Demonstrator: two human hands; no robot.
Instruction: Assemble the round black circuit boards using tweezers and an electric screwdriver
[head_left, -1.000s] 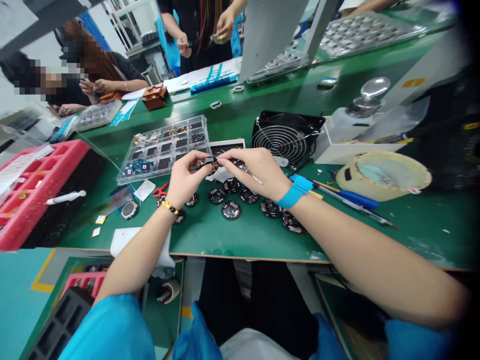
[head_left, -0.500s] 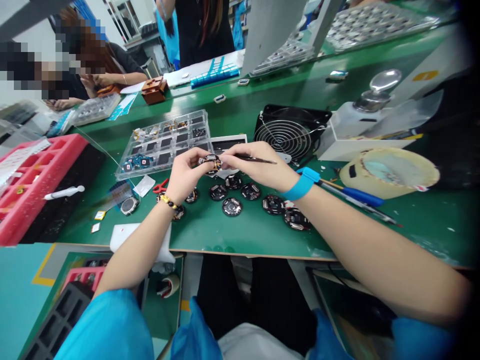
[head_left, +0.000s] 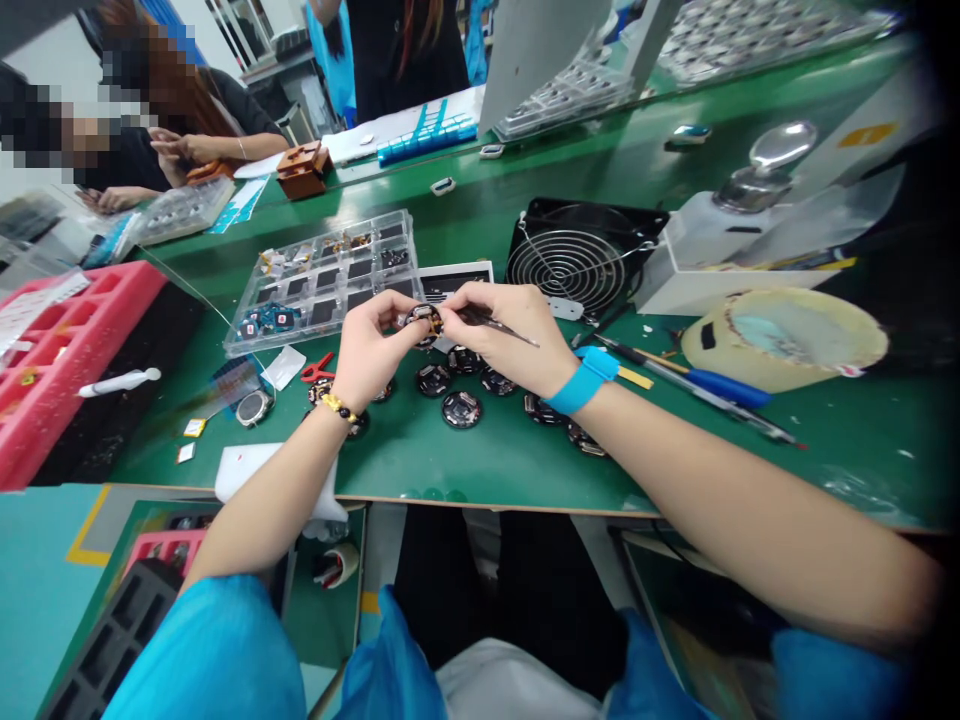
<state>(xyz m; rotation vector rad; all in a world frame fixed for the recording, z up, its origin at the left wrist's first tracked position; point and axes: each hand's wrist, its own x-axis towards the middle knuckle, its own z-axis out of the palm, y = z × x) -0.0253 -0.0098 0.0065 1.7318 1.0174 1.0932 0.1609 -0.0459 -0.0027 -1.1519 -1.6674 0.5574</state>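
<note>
The bare left forearm (head_left: 277, 500) and bare right forearm (head_left: 720, 490) slant inward from short, bright blue fabric sleeves (head_left: 210, 650), elbows wide apart. The bare left hand (head_left: 367, 345), a gold-and-black beaded bracelet (head_left: 339, 407) at its wrist, curls with thumb and forefinger in a pinch. The bare right hand (head_left: 514, 325), above a bright blue wristband (head_left: 585, 382), bends back-upward, its fingers gathered close to the left fingertips

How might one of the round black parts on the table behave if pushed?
A round black part would probably slide rather than roll, lying flat on the table. Its uncovered, finely detailed top suggests fragility; its rigid-looking rim suggests stiffness.
</note>
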